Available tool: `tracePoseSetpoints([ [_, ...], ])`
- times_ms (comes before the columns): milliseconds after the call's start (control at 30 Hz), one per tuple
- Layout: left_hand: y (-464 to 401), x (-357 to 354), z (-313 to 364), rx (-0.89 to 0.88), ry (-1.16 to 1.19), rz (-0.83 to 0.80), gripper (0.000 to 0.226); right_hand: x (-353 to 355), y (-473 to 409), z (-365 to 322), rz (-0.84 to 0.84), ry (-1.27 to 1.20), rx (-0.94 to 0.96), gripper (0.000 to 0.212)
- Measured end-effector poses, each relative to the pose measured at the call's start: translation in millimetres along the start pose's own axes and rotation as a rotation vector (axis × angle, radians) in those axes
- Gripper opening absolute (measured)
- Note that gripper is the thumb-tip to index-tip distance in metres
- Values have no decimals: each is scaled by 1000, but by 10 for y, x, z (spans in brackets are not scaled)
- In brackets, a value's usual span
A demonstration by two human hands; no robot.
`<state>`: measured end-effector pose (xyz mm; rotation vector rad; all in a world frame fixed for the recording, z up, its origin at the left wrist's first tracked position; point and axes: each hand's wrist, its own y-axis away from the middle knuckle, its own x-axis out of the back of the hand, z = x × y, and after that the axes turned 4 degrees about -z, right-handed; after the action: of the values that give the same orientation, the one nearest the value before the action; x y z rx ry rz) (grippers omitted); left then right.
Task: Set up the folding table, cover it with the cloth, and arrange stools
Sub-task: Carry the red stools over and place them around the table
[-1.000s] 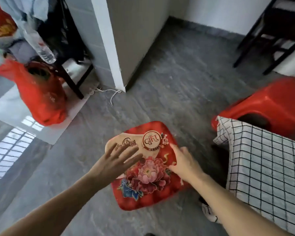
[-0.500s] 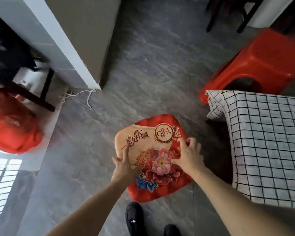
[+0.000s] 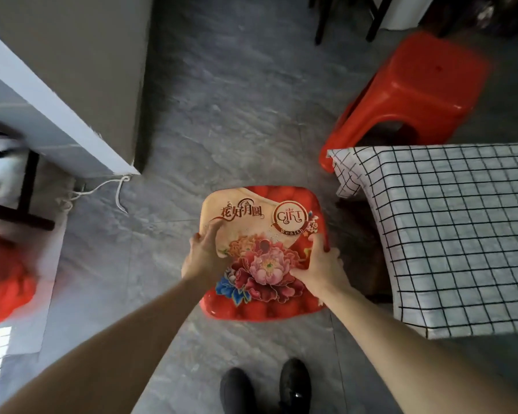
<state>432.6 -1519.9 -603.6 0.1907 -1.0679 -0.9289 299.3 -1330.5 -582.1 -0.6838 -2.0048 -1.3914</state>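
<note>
The grey floor (image 3: 237, 115) fills most of my view. To my right stands the table (image 3: 461, 330), covered by the checked cloth (image 3: 449, 234). Beyond its far corner sits a plain red stool (image 3: 416, 94). In front of me, just left of the table, is the flowered stool (image 3: 260, 210), its printed seat facing up, and I hold it at both sides. My left hand (image 3: 201, 258) grips the left edge, thumb lying across the cream print. My right hand (image 3: 320, 267) curls round the right edge, fingers wrapped over the rim. My black shoes (image 3: 266, 386) show below it.
</note>
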Motion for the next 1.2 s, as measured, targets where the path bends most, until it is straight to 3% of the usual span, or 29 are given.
tracePoseSetpoints([
  [200, -324, 14, 261, -79, -14, -203, 80, -165, -1, 65, 63, 2, -107, 80],
  [333, -219, -48, 282, -101, -458, -284, 108, -73, 11, 146, -10, 90, -85, 78],
  [400, -144, -53, 272, -183, -649, -265, 110, 74, 4, 150, -69, 180, -48, 78],
  [500, -63, 76, 430, -195, -527, -320, 94, 383, 23, 102, -79, 291, 45, 75],
  [733, 403, 808, 1178, -424, -689, -119, 78, 1292, 514, -114, 51, 365, 278, 57],
  [1000, 1797, 2069, 2555, -661, -743, 62, 71, 2854, 1801, -264, 300, 367, 507, 61],
  [1200, 2967, 2414, 3391, -778, -838, 172, 68, 3873, 2897, -79, 467, 380, 545, 65],
])
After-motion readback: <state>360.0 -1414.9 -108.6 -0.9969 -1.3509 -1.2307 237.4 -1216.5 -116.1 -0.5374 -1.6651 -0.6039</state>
